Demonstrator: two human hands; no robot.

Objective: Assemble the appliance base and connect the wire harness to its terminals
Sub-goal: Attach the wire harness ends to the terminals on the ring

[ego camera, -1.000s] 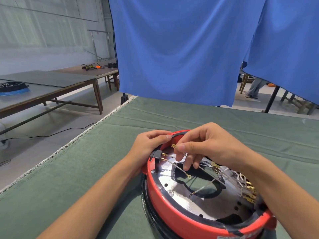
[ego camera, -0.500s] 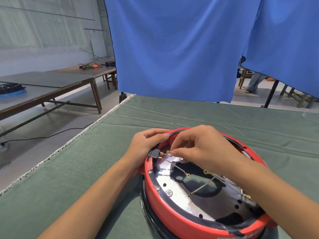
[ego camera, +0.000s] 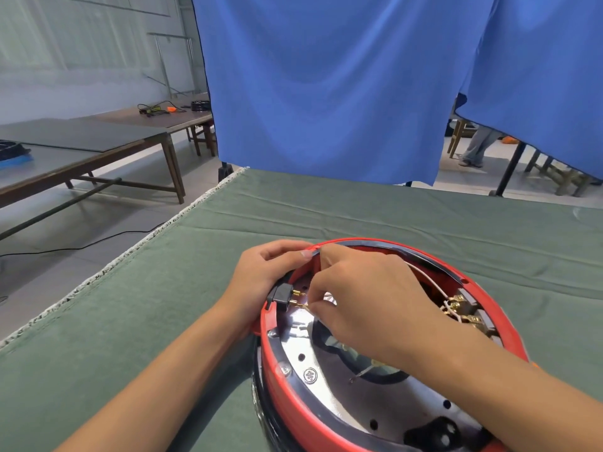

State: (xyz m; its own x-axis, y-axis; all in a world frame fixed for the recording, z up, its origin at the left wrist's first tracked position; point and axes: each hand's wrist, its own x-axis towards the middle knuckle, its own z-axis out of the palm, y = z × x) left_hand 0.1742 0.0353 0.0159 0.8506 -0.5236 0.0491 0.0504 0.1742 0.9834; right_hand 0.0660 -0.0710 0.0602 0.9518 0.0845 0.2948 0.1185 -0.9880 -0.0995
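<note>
My left hand (ego camera: 261,282) grips the rim of the red base (ego camera: 287,399) on the green mat (ego camera: 163,305), beside the black socket (ego camera: 281,296). My right hand (ego camera: 368,305) pinches a brass connector (ego camera: 305,307) at the lower pin. Pushed askew, it could bend the pin or slip off. A round stamp (ego camera: 310,375) on the plate is unreadable

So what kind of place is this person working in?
Probably a workshop or assembly hall: a green felt-covered workbench, long wooden tables on a bare concrete floor, blue cloth curtains as dividers, and an opened red round appliance base being wired.
</note>
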